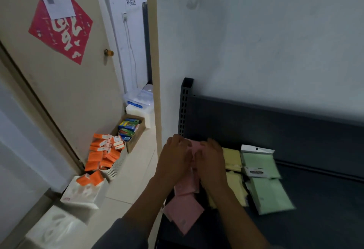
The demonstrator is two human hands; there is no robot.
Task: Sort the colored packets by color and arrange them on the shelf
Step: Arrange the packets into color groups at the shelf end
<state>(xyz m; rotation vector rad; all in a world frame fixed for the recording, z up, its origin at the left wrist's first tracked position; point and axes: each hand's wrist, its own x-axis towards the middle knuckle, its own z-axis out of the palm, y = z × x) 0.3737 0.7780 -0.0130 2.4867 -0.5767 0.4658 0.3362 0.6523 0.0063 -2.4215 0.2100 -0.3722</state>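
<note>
Nearest the camera, a loose pink packet lies skewed at the front edge of the dark shelf, overhanging slightly toward the floor. Just behind it the pink pile runs back under both hands. The left hand and right hand meet over the far end of that pile, fingers curled down onto a pink packet that they seem to hold between them; how firm the hold is I cannot tell, since the fingertips are hidden. To the right, touching the pink row, sit the yellow packets, then the green packets, so 3 colour rows already stand side by side. The step in hand looks like squaring the pink row. To do it well, I would press the packet flat against the back of its row, keep its edge parallel with the yellow row without pushing into it, then pull the skewed front packet back from the edge, where it could slide off. Farther left, on the floor, a basket of orange boxes and a carton stand by the door.
</note>
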